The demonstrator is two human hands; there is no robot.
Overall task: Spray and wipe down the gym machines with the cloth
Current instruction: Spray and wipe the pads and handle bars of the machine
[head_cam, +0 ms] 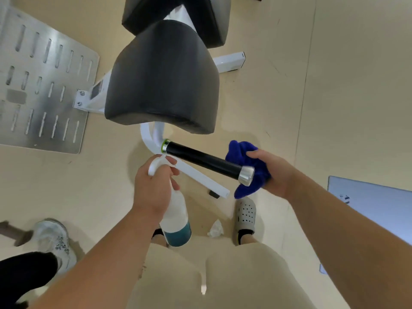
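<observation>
Working the black handle grip (204, 161) now, left hand (153, 192) clenched round spray bottle (176, 219), right hand (275, 172) bunching blue cloth (245, 168) at its end, seat pads (162, 76) probably still to go.

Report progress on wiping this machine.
Done: nothing visibly confirmed clean. In hand: the left hand holds the spray bottle; the right hand holds the blue cloth at the black handle grip. Left: the seat pad and white frame appear untouched.

Fuzzy blue cloth (243, 166), glossy black handle (205, 160) (shiny metal caps), matt seat pad (162, 79)
</observation>
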